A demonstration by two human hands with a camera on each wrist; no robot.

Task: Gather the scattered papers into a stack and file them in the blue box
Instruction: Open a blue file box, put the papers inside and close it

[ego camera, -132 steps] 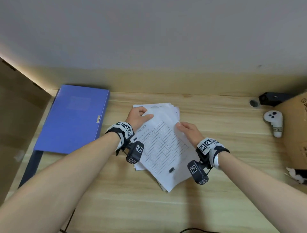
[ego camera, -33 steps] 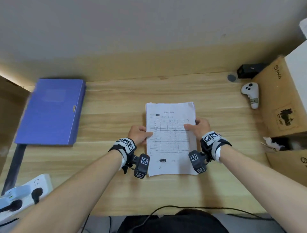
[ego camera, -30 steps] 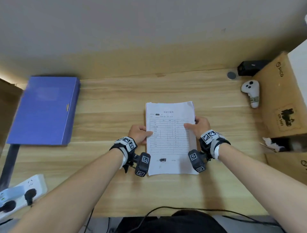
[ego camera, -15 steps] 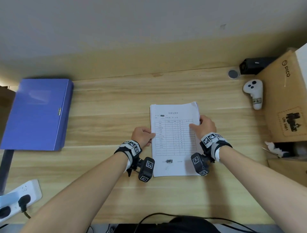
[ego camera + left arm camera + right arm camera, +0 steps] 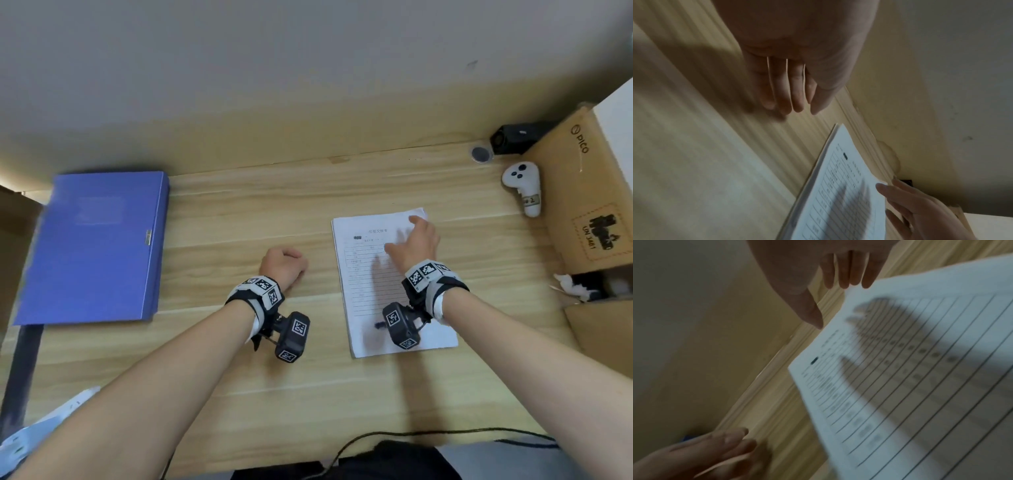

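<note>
White sheets, squared into one stack of papers (image 5: pixel 387 291), are lying flat on the wooden desk (image 5: pixel 257 212), well apart from the blue box (image 5: pixel 92 246) that is sitting closed at the far left. The right hand (image 5: pixel 412 243) is hovering over the stack's far right corner with its fingers (image 5: pixel 846 272) straight and released, gripping nothing; whether they are touching the top sheet is hard to tell. The left hand (image 5: pixel 282 263) is hanging over bare wood beside the stack, loosely curled and holding nothing. Handling looks easy on weight but tricky on form: the sheets are thin, limp and likely to slide over each other or fan out. Pinching both long edges near the middle, thumbs on top, should be keeping the pile square, and the box's lid is needing opening before the stack goes in
</note>
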